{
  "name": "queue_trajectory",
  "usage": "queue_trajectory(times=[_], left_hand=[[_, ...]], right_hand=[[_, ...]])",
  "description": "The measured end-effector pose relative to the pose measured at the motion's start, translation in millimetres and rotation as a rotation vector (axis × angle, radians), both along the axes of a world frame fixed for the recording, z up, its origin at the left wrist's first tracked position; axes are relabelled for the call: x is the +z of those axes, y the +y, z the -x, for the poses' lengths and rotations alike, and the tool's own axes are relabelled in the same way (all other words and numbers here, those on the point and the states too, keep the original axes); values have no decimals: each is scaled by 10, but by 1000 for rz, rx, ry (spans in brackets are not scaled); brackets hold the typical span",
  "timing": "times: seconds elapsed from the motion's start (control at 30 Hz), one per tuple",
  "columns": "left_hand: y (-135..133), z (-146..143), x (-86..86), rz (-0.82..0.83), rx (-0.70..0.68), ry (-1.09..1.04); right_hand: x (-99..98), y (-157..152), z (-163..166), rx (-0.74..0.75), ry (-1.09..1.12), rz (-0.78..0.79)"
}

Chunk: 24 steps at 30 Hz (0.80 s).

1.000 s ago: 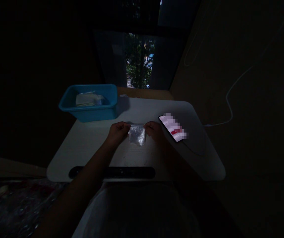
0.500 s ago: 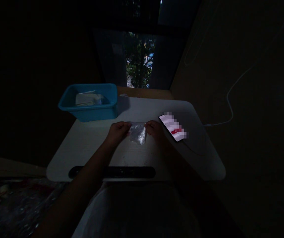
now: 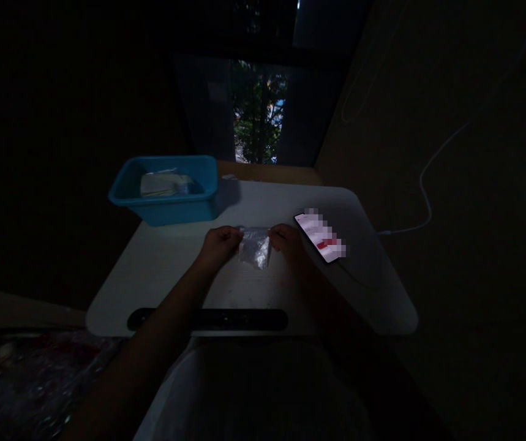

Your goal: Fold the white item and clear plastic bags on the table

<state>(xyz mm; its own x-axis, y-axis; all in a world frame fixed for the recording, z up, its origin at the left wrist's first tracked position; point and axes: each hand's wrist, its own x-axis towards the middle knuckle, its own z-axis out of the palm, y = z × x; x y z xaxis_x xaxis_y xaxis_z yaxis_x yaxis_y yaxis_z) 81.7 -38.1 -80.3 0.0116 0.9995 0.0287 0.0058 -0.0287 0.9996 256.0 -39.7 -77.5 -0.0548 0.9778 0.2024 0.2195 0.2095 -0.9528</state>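
A small clear plastic bag (image 3: 254,250) with something whitish in it hangs between my hands over the white table (image 3: 161,263). My left hand (image 3: 219,245) pinches the bag's top left corner. My right hand (image 3: 286,242) pinches its top right corner. Both hands sit near the middle of the table, fingers closed on the bag's upper edge.
A blue plastic tub (image 3: 166,190) with white packets inside stands at the back left. A lit phone (image 3: 321,236) lies right of my right hand, with a white cable (image 3: 421,196) running off to the right. A dark slot (image 3: 207,319) lines the front edge. The room is dark.
The bag has drawn in slightly between my hands and looks a little narrower. The hands stay almost in place.
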Motion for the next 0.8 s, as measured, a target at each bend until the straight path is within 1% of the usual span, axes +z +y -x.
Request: queue_trajectory(times=[0.3,0.63,0.8], left_hand=[[-39,-22,72,68,34,-82],[-62,-37,97,52,33,-92],[-62,-38,99,38,40,-67]], right_hand=[[20,-2,3,43,-39,2],[-28,34,22,4,-15,-1],[2,1,10,9,-42,-19]])
